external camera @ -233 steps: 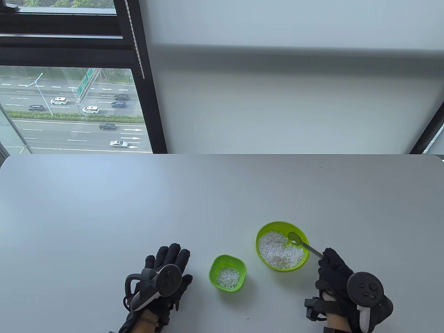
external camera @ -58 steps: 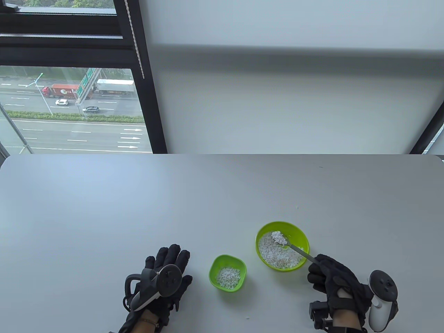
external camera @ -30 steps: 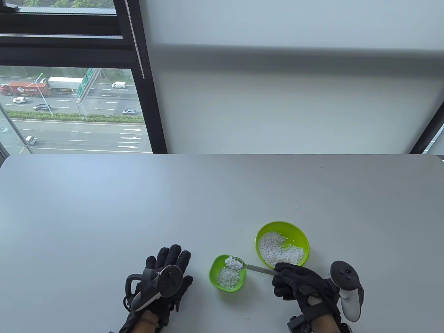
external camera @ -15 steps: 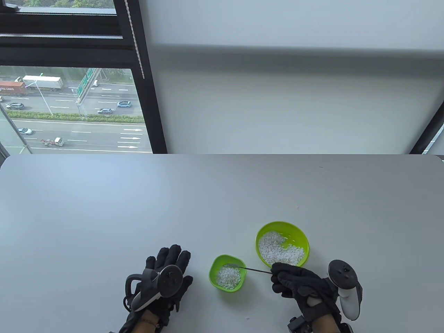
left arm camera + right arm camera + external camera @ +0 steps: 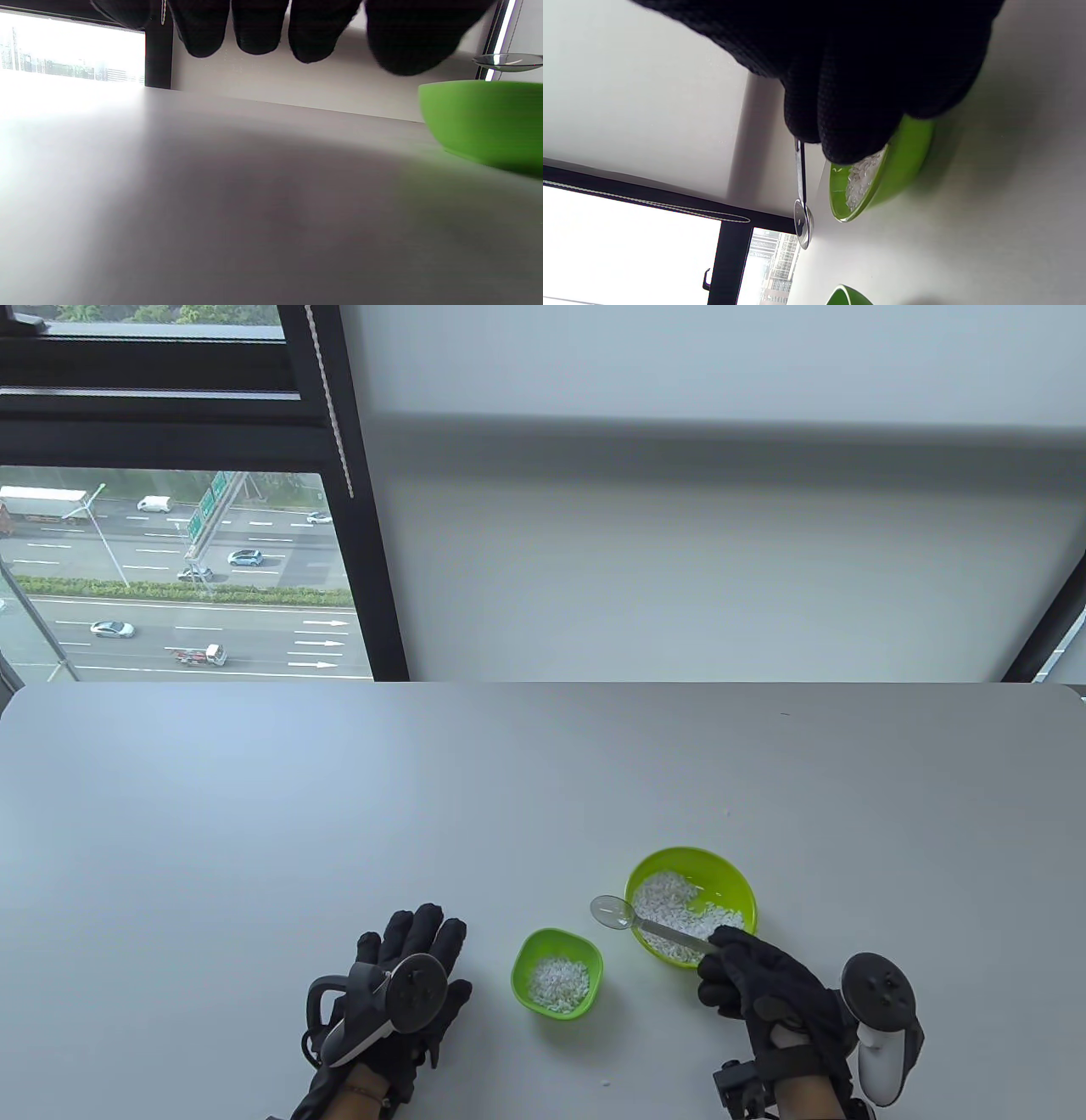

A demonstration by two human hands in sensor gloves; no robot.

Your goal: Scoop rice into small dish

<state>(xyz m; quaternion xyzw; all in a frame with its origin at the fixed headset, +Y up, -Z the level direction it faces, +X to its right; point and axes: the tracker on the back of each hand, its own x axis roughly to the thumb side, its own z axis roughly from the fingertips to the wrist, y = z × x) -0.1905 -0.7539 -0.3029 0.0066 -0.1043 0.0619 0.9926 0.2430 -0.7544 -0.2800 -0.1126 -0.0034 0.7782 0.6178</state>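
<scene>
A small green dish (image 5: pixel 556 973) holds a heap of white rice and sits near the table's front; its side shows in the left wrist view (image 5: pixel 483 120). A larger round green bowl (image 5: pixel 736 872) with rice stands to its right. My right hand (image 5: pixel 768 984) grips the handle of a metal spoon (image 5: pixel 612 911). The empty spoon bowl hovers just left of the big bowl's rim, above the table. In the right wrist view the spoon (image 5: pixel 801 218) hangs beside the big bowl (image 5: pixel 908 165). My left hand (image 5: pixel 407 976) rests flat on the table, left of the small dish, holding nothing.
The grey table (image 5: pixel 339 814) stretches far behind the bowls to a wall and a window. A few loose rice grains (image 5: pixel 604 1082) lie on the table near the front edge.
The spoon tipped its rice into the small dish. My right hand then carried the empty spoon back up and right, to the big bowl's left rim. The left hand has not moved.
</scene>
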